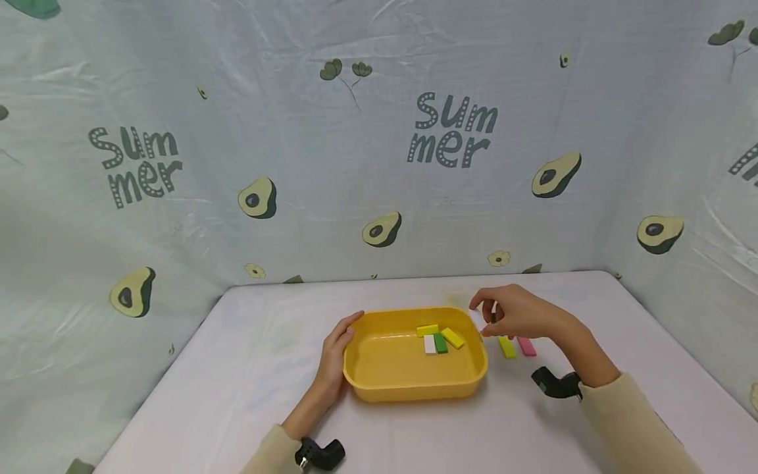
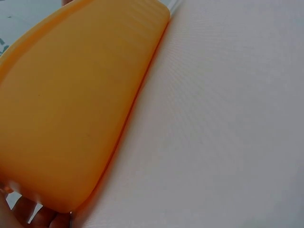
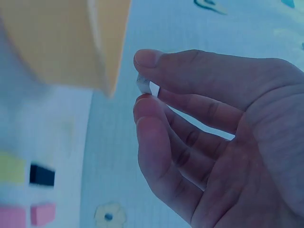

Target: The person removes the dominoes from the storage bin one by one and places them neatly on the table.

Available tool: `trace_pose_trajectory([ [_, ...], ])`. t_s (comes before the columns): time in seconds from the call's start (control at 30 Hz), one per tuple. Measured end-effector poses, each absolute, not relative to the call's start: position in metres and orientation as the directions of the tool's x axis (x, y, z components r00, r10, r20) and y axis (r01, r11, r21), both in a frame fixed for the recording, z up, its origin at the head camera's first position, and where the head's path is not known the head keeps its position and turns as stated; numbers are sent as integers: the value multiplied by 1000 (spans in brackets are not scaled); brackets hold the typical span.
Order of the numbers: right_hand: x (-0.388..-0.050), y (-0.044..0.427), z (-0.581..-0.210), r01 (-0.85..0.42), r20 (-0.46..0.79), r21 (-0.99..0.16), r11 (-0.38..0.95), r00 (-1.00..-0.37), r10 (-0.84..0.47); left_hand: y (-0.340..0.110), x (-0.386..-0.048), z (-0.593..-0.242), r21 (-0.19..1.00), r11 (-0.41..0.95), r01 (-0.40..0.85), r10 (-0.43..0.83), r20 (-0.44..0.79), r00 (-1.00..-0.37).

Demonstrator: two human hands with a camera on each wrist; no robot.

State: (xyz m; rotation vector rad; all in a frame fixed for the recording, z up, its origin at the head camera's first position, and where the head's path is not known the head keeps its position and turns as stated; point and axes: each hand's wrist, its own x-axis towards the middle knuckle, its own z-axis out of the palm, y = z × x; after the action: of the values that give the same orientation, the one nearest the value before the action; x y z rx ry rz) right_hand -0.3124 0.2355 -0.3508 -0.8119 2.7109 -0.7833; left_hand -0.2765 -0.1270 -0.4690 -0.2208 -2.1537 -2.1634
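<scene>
My left hand (image 1: 334, 352) holds a yellow plastic tray (image 1: 408, 393) by its left side, fingers along the wall near the rim. In the left wrist view, the tray's outer wall (image 2: 80, 95) fills the left part, with fingers at its lower corner. My right hand (image 1: 521, 313) pinches a small white block (image 1: 477, 320) between thumb and fingertips, just above the tray's right rim. The right wrist view shows the block's end (image 3: 143, 84) in that pinch. Inside the tray lie a white block (image 1: 429, 344), a green block (image 1: 441, 343) and two yellow blocks (image 1: 453, 338).
Right of the tray, under my right hand, a yellow block (image 1: 506, 347) and a pink block (image 1: 526, 346) lie on the white-covered table (image 1: 266, 368). A black-looking block (image 3: 42, 175) shows in the right wrist view. A printed sheet (image 1: 308, 145) hangs behind the table.
</scene>
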Motion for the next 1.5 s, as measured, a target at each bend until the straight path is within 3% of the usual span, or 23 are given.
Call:
trace_pose_trajectory([
  [0.43, -319, 320, -385, -254, -129, -633, 732, -897, -422, -124, -278, -466, 988, 7, 157, 35, 157, -987],
  [0.67, -326, 346, -402, -187, -216, -623, 760, -892, -397, -125, -277, -466, 988, 0, 157, 37, 157, -987],
  [1.5, -332, 357, -418, -133, -269, -638, 758, -884, -381, -125, -279, -466, 989, 20, 150, 23, 149, -989],
])
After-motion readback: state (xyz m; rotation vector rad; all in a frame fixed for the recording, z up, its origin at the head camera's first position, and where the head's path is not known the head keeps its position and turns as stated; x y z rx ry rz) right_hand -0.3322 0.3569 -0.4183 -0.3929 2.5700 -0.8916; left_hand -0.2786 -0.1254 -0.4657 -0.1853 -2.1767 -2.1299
